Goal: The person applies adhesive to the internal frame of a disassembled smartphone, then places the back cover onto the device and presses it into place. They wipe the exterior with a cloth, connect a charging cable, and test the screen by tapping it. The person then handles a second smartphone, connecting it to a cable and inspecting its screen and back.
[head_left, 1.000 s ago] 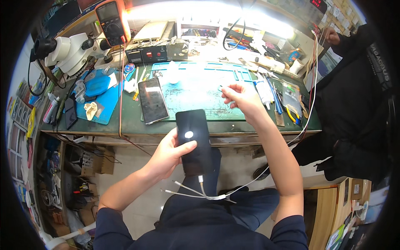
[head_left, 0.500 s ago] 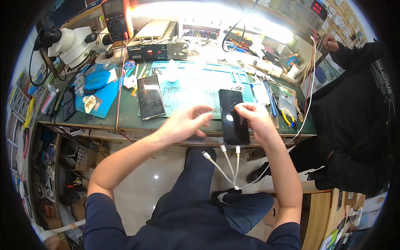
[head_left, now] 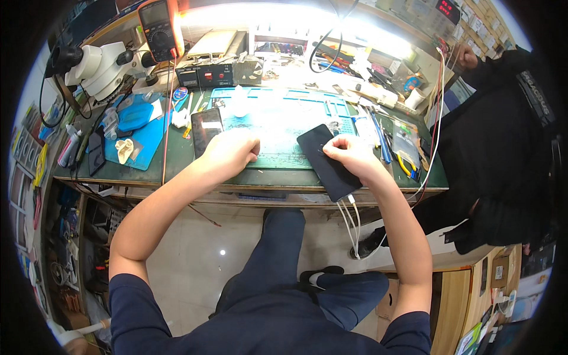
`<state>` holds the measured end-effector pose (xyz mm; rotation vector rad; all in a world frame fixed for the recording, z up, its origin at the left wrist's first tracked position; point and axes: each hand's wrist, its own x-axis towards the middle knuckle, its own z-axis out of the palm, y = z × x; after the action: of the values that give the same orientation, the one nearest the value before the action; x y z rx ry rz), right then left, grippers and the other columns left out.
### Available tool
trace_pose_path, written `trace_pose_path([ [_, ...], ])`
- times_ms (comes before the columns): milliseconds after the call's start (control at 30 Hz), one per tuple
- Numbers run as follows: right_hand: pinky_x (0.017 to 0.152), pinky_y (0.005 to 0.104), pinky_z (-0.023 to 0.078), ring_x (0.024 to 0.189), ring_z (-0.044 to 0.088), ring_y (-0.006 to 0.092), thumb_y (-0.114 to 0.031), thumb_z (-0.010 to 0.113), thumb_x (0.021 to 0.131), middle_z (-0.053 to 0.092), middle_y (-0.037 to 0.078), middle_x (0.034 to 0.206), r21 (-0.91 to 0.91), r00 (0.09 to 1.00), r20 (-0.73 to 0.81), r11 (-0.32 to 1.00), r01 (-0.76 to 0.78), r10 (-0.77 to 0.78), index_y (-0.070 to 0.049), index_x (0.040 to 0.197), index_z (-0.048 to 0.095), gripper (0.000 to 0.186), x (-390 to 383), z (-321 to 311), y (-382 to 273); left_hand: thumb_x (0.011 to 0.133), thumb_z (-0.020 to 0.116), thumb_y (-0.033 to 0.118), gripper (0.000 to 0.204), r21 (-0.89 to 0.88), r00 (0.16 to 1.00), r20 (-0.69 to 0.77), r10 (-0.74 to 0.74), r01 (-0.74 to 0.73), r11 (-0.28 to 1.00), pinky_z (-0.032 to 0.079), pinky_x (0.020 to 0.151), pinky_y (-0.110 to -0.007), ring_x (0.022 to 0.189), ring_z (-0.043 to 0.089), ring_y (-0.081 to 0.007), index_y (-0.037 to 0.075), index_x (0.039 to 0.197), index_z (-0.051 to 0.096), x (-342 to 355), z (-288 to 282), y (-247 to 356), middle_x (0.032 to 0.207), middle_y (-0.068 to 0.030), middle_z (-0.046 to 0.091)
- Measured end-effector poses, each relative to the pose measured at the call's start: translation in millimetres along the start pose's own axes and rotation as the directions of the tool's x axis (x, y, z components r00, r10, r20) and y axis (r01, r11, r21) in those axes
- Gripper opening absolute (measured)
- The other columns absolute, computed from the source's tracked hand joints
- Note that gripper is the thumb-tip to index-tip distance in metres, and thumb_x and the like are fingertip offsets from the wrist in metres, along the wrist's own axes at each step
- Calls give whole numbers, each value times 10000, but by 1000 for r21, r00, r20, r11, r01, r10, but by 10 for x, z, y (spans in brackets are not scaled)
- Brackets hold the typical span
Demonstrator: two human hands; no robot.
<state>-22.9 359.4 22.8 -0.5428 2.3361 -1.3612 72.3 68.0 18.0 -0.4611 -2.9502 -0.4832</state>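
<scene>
A black smartphone [head_left: 324, 168] is tilted at the bench's front edge, its lower end past the edge. White charging cables [head_left: 357, 228] hang at that end, and one plug appears to go into the phone. My right hand [head_left: 354, 157] is closed at the phone's right side, thumb and forefinger together over the dark screen; its other fingers are hidden. My left hand [head_left: 232, 154] is curled closed above the front of the mat, with no object showing in it. It partly covers a second phone [head_left: 205, 126] lying on the bench.
A teal work mat [head_left: 272, 127] covers the middle of the bench. Back left are a microscope [head_left: 97, 68], an orange multimeter [head_left: 157, 29] and a black bench device [head_left: 207, 75]. Pliers [head_left: 407, 167] and other tools lie right. Another person [head_left: 497, 148] stands at the right.
My left hand has moved left, away from the smartphone, and its spread fingers have closed. The smartphone has turned, its lower end swinging right. The cable ends have shifted toward the right.
</scene>
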Motion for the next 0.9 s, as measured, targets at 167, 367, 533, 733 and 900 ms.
trace_pose_path([
  [167,786,259,460,854,571,88,-268,701,895,660,7,898,-195,1000,-29,981,5,-11,-56,943,693,218,232,63,27,822,720,123,141,-35,998,38,47,-46,998,494,785,-437,861,638,-337,36,907,649,65,-14,-71,832,-147,639],
  [367,747,313,509,760,667,176,-281,704,861,684,102,829,-429,980,-159,902,41,-120,-61,903,712,224,195,236,-30,858,681,84,133,59,971,-49,236,-233,971,480,762,-436,820,619,-340,32,953,603,28,89,-178,808,-148,602],
  [533,784,388,530,780,702,273,-338,678,871,703,148,836,-523,904,-301,846,108,-302,-42,929,703,303,170,272,118,917,634,65,103,-142,983,-150,104,-125,982,506,732,-384,786,658,-286,1,989,595,96,47,155,820,-134,632],
  [733,741,339,531,742,682,197,-278,693,903,711,106,844,-382,859,-396,909,167,-324,-20,977,704,268,115,256,48,979,634,114,203,-751,986,68,-155,153,642,560,828,-279,890,706,-145,-24,1127,623,227,55,264,947,-98,707],
  [900,640,234,498,697,616,74,-131,694,936,685,13,816,189,939,-279,947,261,-203,-9,1003,699,139,-210,313,-205,950,689,108,257,-970,963,193,-190,216,108,571,881,-288,993,691,-176,-29,1155,617,168,-31,514,1055,-106,683],
])
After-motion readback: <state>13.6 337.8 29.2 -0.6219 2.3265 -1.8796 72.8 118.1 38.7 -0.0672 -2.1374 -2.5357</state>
